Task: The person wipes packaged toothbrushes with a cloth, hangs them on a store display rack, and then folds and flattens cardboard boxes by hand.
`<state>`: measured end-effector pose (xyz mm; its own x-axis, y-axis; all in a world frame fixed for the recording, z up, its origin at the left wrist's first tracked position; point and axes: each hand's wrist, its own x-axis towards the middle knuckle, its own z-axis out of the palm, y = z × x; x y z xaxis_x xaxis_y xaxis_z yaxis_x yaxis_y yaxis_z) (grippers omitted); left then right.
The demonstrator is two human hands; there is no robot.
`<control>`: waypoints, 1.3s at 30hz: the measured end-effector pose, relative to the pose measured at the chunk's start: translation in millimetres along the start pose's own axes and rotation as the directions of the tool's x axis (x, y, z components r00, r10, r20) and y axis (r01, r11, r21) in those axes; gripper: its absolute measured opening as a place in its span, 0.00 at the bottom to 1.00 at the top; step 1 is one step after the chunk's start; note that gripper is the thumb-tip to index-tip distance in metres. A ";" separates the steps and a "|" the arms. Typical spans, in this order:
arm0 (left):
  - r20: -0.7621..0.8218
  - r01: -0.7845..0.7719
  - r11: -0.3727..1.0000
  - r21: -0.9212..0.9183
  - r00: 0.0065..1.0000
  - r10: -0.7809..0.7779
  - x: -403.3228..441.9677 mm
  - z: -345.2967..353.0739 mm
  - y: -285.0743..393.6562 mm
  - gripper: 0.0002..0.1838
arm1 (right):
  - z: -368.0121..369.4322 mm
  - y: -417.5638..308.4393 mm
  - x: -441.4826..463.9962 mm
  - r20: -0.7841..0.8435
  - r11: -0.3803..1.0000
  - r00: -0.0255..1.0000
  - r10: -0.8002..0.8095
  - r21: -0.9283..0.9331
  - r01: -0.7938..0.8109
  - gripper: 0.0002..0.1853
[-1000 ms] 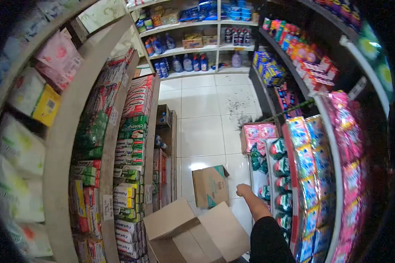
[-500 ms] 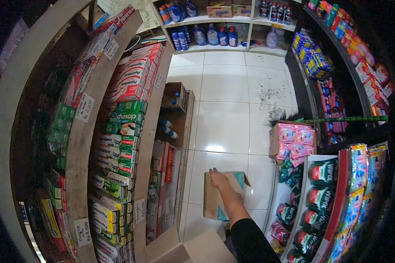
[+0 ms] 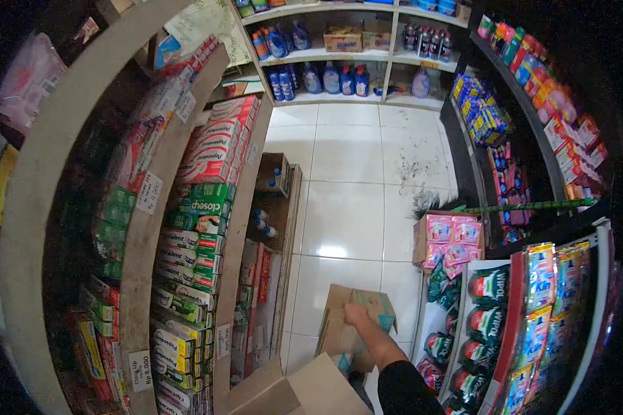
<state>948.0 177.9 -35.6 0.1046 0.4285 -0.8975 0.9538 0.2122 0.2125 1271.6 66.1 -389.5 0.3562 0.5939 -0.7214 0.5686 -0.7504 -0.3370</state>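
Observation:
My right hand (image 3: pixel 356 315), on an arm in a black sleeve, reaches down to a brown cardboard box (image 3: pixel 333 319) with teal markings. Its fingers are closed on the cardboard at the upper part of the box, which sits tilted low in the aisle. Nearer to me, at the bottom of the view, stands a second, open cardboard box (image 3: pixel 323 384) with its flaps spread. My left hand is out of view.
Shelves of toothpaste boxes (image 3: pixel 218 149) line the left side. Packs of green pouches (image 3: pixel 488 285) and a carton of pink packets (image 3: pixel 451 235) stand on the right. White shelves with blue bottles (image 3: pixel 331 77) cross the back, beyond the tiled floor (image 3: pixel 342 159).
The cardboard box has tilted and shifted, with my right hand moving from its far left edge to nearer its middle top. The camera view has also tipped up a little.

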 end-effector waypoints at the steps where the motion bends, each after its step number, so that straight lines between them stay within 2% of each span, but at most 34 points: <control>1: 0.003 -0.010 1.000 -0.002 1.000 0.010 -2.9 0.0 1.6 0.25 | -0.5 2.6 -18.5 -0.031 1.000 0.999 0.016 0.027 -0.015 0.17; 2: 0.004 -0.019 1.000 -0.004 1.000 0.019 -5.9 -0.8 3.5 0.24 | -0.9 3.1 -40.0 -0.062 0.998 0.998 0.034 0.057 -0.030 0.16; 4: 0.009 -0.038 0.999 -0.008 0.999 0.038 -12.7 -1.1 7.1 0.24 | 10.6 14.7 -58.9 0.081 0.999 0.995 0.052 -0.015 -0.051 0.18; 5: 0.010 -0.048 0.999 -0.010 0.999 0.048 -16.8 -1.5 9.3 0.24 | 38.8 28.2 -67.7 0.073 0.998 0.995 0.061 -0.019 -0.060 0.18; 6: 0.015 -0.056 0.998 -0.008 0.998 0.056 -20.7 -1.5 11.9 0.24 | 75.6 44.7 -76.9 -0.600 0.976 0.770 -0.217 -0.106 0.192 0.17; 7: 0.017 -0.065 0.998 -0.005 0.998 0.065 -25.6 -0.9 15.1 0.24 | 75.3 49.7 -92.4 -0.821 0.936 0.471 -0.324 -0.205 0.288 0.17; 8: 0.024 -0.072 0.997 -0.003 0.997 0.072 -29.1 -1.2 19.6 0.24 | 75.7 55.1 -107.4 -0.918 0.895 0.100 -0.383 -0.342 0.288 0.16; 9: 0.028 -0.084 0.996 -0.003 0.996 0.084 -33.2 -1.4 23.6 0.24 | 57.2 51.3 -127.0 -0.673 0.980 0.720 -0.168 -0.035 0.195 0.17; 10: 0.031 -0.094 0.996 -0.002 0.995 0.094 -37.9 -1.6 27.2 0.23 | 36.2 46.5 -144.0 -0.090 0.984 0.992 0.091 0.159 -0.076 0.18; 11: 0.033 -0.107 0.994 -0.002 0.994 0.107 -42.8 -2.0 31.4 0.23 | 15.4 42.0 -159.4 -0.109 0.985 0.990 0.093 0.157 -0.076 0.18; 13: 0.034 -0.126 0.992 -0.005 0.991 0.126 -51.7 -2.0 38.2 0.23 | -25.6 38.0 -183.5 -0.199 0.961 0.969 0.143 0.261 -0.088 0.21; 14: 0.038 -0.135 0.991 -0.008 0.990 0.135 -55.8 -1.0 41.3 0.23 | -48.1 36.3 -196.3 -0.217 0.963 0.965 0.144 0.253 -0.087 0.21; 16: 0.042 -0.151 0.988 -0.013 0.988 0.151 -65.0 -0.7 48.3 0.23 | -95.1 34.3 -217.7 -0.471 0.906 0.847 0.246 0.422 -0.029 0.22; 17: 0.044 -0.162 0.987 -0.017 0.986 0.162 -69.2 -0.1 52.8 0.22 | -119.1 33.8 -221.0 -0.487 0.910 0.838 0.247 0.414 -0.028 0.22; 19: 0.049 -0.181 0.983 -0.026 0.982 0.182 -77.5 0.5 59.7 0.22 | -167.1 28.7 -226.1 -0.406 0.588 0.804 0.436 0.804 0.087 0.19; 20: 0.053 -0.191 0.981 -0.030 0.980 0.193 -81.2 1.2 64.1 0.22 | -190.0 26.0 -230.0 -0.413 0.593 0.800 0.435 0.800 0.090 0.19; 22: 0.057 -0.216 0.976 -0.039 0.974 0.218 -87.7 0.9 72.7 0.22 | -230.2 19.9 -238.4 -0.529 0.435 0.691 0.493 0.838 0.331 0.15; 24: 0.062 -0.252 0.967 -0.043 0.965 0.255 -89.0 2.7 83.0 0.22 | -269.1 15.6 -251.6 -0.561 0.398 0.610 0.559 0.827 0.396 0.13; 25: 0.066 -0.270 0.961 -0.055 0.960 0.273 -90.7 2.5 86.7 0.21 | -283.8 15.4 -258.7 -0.561 0.400 0.613 0.557 0.828 0.394 0.13; 27: 0.074 -0.316 0.946 -0.072 0.944 0.321 -89.8 0.1 103.4 0.21 | -317.8 14.6 -272.2 -0.669 0.316 0.403 0.624 0.689 0.653 0.10; 28: 0.080 -0.340 0.937 -0.079 0.935 0.345 -88.8 -0.9 113.7 0.21 | -336.3 11.9 -278.3 -0.670 0.316 0.402 0.624 0.687 0.654 0.10; 30: 0.095 -0.386 0.919 -0.080 0.915 0.393 -87.1 -3.9 142.0 0.21 | -373.5 2.9 -305.7 -0.713 0.232 0.187 0.676 0.447 0.864 0.10; 32: 0.100 -0.405 0.914 -0.008 0.909 0.404 -92.1 -8.8 183.1 0.21 | -410.9 -5.0 -339.1 -0.726 0.239 0.153 0.671 0.407 0.881 0.09; 33: 0.077 -0.387 0.918 0.087 0.921 0.381 -96.4 -12.7 208.5 0.20 | -424.7 -6.5 -347.2 -0.745 0.239 0.123 0.656 0.360 0.902 0.09; 34: 0.090 -0.394 0.915 0.090 0.918 0.386 -76.7 -11.1 216.9 0.20 | -431.7 -0.6 -349.9 -0.743 0.250 0.112 0.660 0.358 0.900 0.09; 36: 0.094 -0.457 0.889 -0.019 0.885 0.456 -31.6 -9.7 247.9 0.21 | -457.0 10.1 -357.3 -0.757 0.260 0.102 0.645 0.343 0.903 0.09; 37: 0.101 -0.470 0.883 -0.020 0.877 0.469 -19.7 -17.0 271.3 0.21 | -468.7 7.1 -366.4 -0.750 0.315 0.063 0.659 0.352 0.881 0.09; 39: 0.134 -0.413 0.888 0.202 0.910 0.393 -23.4 -32.4 324.8 0.25 | -491.1 1.6 -376.8 -0.749 0.359 -0.019 0.663 0.295 0.885 0.10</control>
<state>1246.3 265.3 67.0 0.5078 0.3559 -0.7845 0.8605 -0.1661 0.4817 1502.5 -16.4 178.8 0.9251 -0.2916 0.2434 0.3006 0.1704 -0.9384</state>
